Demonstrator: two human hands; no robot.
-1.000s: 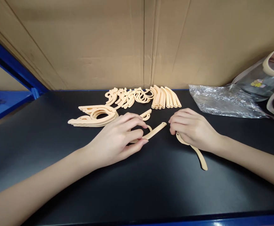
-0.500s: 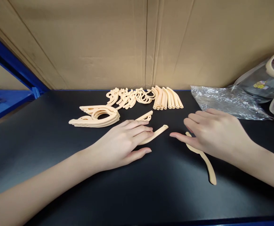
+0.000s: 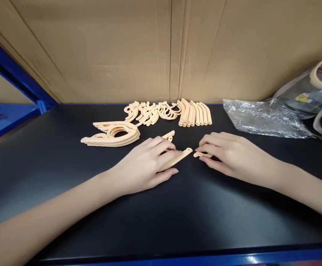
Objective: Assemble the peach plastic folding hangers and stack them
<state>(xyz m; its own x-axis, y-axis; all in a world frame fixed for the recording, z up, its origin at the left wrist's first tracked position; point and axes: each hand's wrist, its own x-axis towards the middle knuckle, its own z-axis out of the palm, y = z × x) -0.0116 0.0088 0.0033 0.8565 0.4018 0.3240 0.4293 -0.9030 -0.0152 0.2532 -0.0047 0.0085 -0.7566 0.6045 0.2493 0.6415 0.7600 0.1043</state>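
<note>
My left hand [image 3: 147, 164] rests low over a beige folding hanger piece [image 3: 174, 161], fingers across its top and thumb along the near side. One straight arm of that piece points right, with a small hole at its tip. Another beige end [image 3: 170, 135] sticks out beyond the fingers; the middle is hidden under them. Just to the right, my right hand [image 3: 230, 155] pinches a slim curved hanger hook part [image 3: 198, 154] between thumb and fingers. Its knobbed end faces the left piece, a small gap apart, and the rest is covered by the hand.
A stack of beige folded hangers [image 3: 111, 138] lies at left. Along the back are a pile of curved hook parts [image 3: 150, 112] and a row of straight arms [image 3: 195, 112]. Clear plastic wrap [image 3: 263, 116] and a transparent bag [image 3: 299, 98] sit at right, before a cardboard wall [image 3: 122, 51].
My right hand has closed on the curved hook part, turned it and brought it left, close to the piece under my left hand. My left hand has barely moved.
</note>
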